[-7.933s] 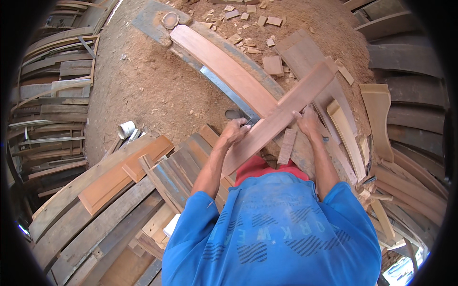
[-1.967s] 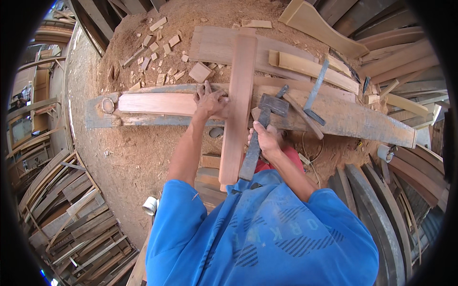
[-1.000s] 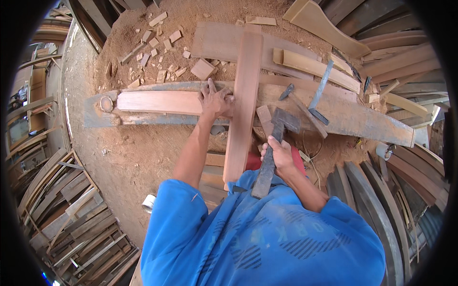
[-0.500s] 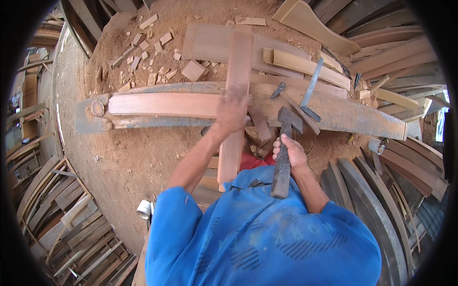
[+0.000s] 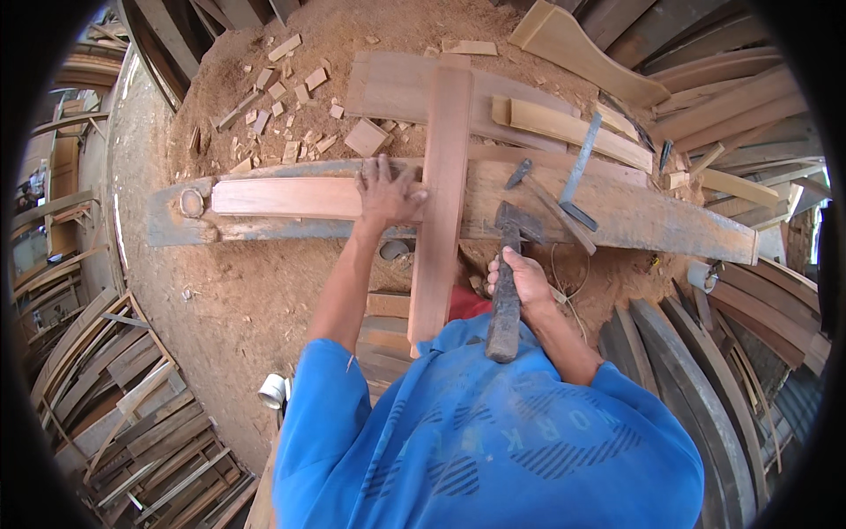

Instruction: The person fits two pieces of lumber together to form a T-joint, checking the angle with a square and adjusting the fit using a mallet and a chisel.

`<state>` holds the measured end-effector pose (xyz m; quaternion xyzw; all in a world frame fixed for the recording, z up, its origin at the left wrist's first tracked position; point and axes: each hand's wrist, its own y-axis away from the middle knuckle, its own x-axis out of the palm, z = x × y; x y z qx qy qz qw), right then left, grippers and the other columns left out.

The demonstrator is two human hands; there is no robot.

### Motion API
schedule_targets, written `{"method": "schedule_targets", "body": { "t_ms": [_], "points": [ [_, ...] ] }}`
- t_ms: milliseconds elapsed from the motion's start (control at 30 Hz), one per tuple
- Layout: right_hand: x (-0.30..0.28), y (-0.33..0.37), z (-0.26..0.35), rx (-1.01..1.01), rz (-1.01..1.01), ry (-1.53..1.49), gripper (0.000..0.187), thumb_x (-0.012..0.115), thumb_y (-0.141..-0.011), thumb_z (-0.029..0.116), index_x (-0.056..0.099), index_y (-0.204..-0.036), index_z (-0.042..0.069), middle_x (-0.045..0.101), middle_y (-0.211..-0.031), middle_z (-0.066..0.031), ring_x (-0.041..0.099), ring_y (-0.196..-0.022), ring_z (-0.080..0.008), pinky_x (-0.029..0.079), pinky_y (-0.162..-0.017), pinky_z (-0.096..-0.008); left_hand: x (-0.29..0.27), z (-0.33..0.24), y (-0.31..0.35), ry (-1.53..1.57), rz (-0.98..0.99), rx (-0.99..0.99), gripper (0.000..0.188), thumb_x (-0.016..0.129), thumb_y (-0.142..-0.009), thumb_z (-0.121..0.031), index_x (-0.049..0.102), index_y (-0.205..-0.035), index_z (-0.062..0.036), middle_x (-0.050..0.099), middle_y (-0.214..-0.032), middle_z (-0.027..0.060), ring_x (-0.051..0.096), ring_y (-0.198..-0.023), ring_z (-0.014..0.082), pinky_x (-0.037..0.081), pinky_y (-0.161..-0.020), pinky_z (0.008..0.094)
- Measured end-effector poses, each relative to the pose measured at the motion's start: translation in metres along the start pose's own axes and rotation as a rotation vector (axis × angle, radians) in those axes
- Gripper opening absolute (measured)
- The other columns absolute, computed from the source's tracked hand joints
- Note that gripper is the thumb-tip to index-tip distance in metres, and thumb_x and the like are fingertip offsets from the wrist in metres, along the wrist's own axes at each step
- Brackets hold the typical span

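Note:
My left hand lies with fingers spread on the right part of a pale reddish curved board. Its fingertips reach the board's far edge, and its right side is beside a straight reddish board. That straight board crosses the workbench plank and runs back toward my blue shirt. In my closed right hand is a hammer with a dark head and a thick, worn handle. Its head is over the plank's near edge, right of the straight board. Where the two boards meet is partly covered by my left hand.
Right of the crossing board lie a smaller hammer and a try square. Wood offcuts and sawdust cover the ground beyond the plank. Curved timbers are stacked at right; more wood is piled at lower left.
My left hand has moved left, off the straight board and onto the curved one. The held hammer has shifted slightly left. A short reddish piece near its head is no longer seen.

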<state>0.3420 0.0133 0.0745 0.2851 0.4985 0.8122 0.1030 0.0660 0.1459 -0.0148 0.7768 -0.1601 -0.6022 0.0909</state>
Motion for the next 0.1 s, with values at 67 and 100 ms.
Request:
{"method": "schedule_targets", "body": {
  "t_ms": [67, 100],
  "points": [
    [0.007, -0.007, -0.013, -0.009, 0.000, -0.006, 0.024, 0.063, -0.103, 0.030, 0.059, -0.098, 0.008, 0.065, -0.085, -0.0074, 0.065, -0.068, -0.0201, 0.057, -0.058, -0.0381, -0.007, 0.004, -0.003, -0.007, 0.151, -0.018, 0.076, 0.063, -0.088, -0.068, 0.048, -0.154, -0.0327, 0.020, -0.170, 0.0194, 0.010, -0.156, 0.0477, 0.001, -0.119, 0.0740],
    [0.012, -0.008, -0.019, -0.024, -0.021, -0.027, 0.025, 0.065, -0.102, 0.032, 0.059, -0.099, 0.007, 0.065, -0.085, -0.0082, 0.065, -0.069, -0.0214, 0.057, -0.060, -0.0385, -0.019, -0.006, -0.004, -0.005, 0.220, -0.043, 0.080, 0.062, -0.087, -0.070, 0.044, -0.156, -0.0343, 0.016, -0.172, 0.0183, 0.009, -0.157, 0.0458, -0.002, -0.120, 0.0729]
  ]
}}
